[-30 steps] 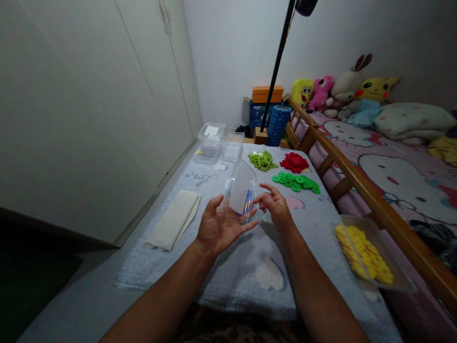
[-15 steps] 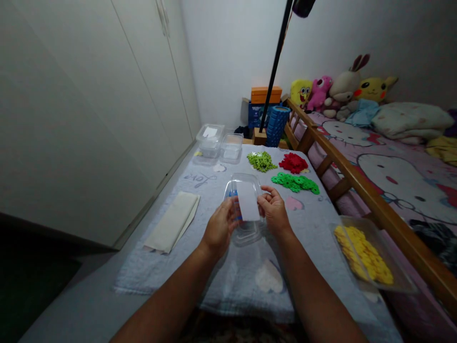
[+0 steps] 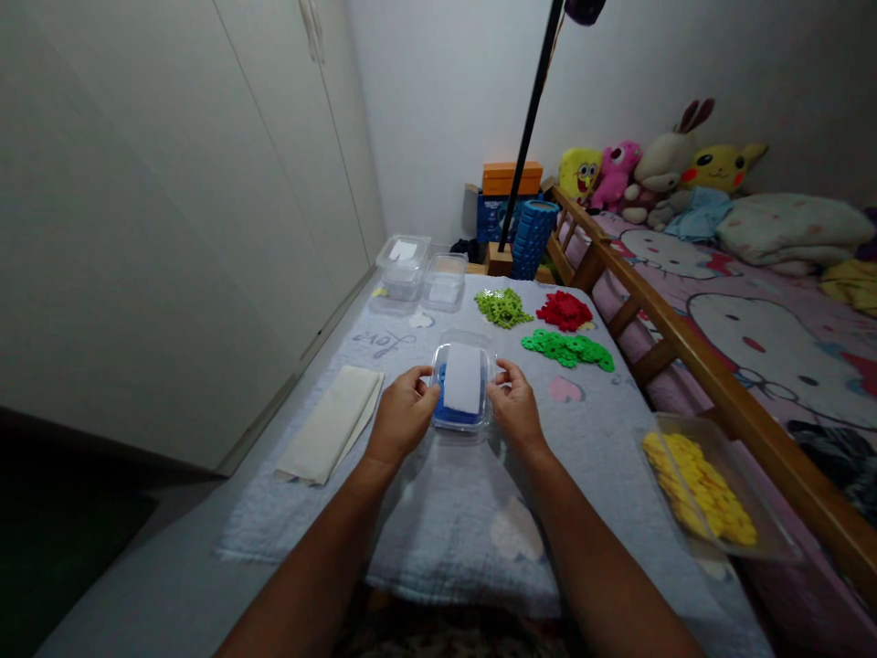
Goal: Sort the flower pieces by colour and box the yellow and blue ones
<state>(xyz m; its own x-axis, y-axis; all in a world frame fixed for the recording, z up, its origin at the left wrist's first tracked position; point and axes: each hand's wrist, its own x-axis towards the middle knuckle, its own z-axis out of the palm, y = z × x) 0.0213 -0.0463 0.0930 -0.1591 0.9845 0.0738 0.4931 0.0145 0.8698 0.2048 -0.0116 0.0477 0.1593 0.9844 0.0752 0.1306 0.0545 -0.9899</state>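
Observation:
Between my hands is a clear plastic lid (image 3: 488,355) with a white paper label (image 3: 464,379) on it. It lies over a clear plastic container (image 3: 460,439) that holds blue pieces (image 3: 458,419), partly hidden under the label. My left hand (image 3: 401,411) grips the lid's left edge with thumb and fingers. On the opposite edge, my right hand (image 3: 515,407) pinches the lid. Whether the lid is pressed onto the container all round, I cannot tell.
Light green (image 3: 503,309), red (image 3: 564,312) and green pieces (image 3: 568,350) lie in piles beyond. Yellow pieces (image 3: 699,489) fill a box at right. Clear containers (image 3: 404,265) stand at the far left, near folded cloth (image 3: 332,425). A wooden bed rail (image 3: 685,366) borders the right.
The lid has moved left and now lies level over the container of blue pieces. My left hand has shifted from beneath the lid to its left edge.

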